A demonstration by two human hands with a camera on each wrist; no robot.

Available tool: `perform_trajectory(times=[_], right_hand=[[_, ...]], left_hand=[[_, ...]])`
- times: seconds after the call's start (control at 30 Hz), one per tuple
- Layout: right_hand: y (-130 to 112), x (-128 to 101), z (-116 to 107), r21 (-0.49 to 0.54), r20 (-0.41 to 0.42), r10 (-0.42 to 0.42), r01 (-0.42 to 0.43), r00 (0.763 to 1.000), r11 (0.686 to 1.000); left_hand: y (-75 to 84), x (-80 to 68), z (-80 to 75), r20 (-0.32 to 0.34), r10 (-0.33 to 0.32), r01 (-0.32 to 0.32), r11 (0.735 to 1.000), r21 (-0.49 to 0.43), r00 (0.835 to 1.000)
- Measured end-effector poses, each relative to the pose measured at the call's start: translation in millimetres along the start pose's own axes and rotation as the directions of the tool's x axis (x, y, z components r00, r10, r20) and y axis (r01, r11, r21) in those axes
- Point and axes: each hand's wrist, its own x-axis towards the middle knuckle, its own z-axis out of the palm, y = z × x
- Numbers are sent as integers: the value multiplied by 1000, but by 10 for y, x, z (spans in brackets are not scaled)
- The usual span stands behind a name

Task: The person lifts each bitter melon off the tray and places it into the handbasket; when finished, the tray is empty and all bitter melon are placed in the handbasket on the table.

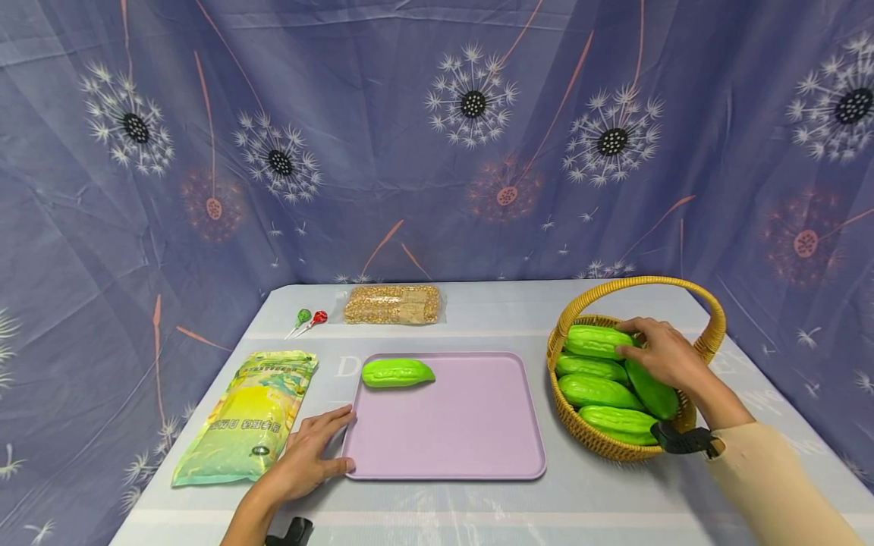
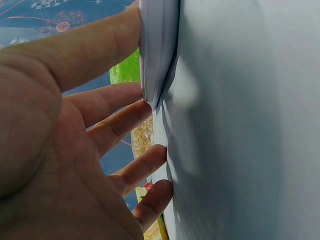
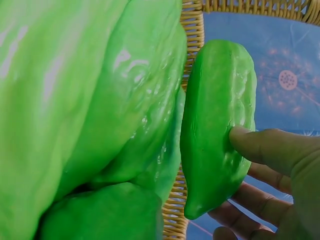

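Note:
My left hand lies at the left edge of a light purple tray, its thumb and spread fingers touching the rim. One green bitter melon sits in the tray's back left corner. On the right stands a yellow wicker basket with a tall handle, and several more bitter melons lie in it. Reaching in from the right, my right hand grips a bitter melon at the basket's back. The right wrist view shows the thumb on one side of it and the fingers curled behind.
A yellow-green printed bag lies left of the tray. Behind it are a green lollipop and a red lollipop. A clear pack of corn kernels lies at the back, before a blue dandelion-patterned cloth. The basket's handle arches over the melons.

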Motion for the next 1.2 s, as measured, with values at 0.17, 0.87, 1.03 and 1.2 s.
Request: perform_trajectory(times=[0.17, 0.87, 1.03, 1.2], right_hand=[[40, 34, 35, 11, 35, 7, -8, 999, 1000], [78, 88, 74, -18, 52, 17, -16, 999, 1000], [71, 76, 73, -17, 41, 12, -11, 999, 1000], [53, 67, 61, -16, 29, 6, -6, 1000, 1000]], left_hand=[[-6, -4, 7, -4, 6, -6, 1000, 4, 1000], [14, 4, 3, 3, -10, 10, 1000, 4, 1000], [12, 3, -5, 6, -12, 12, 1000, 2, 1000], [3, 5, -6, 4, -6, 6, 1000, 8, 1000]])
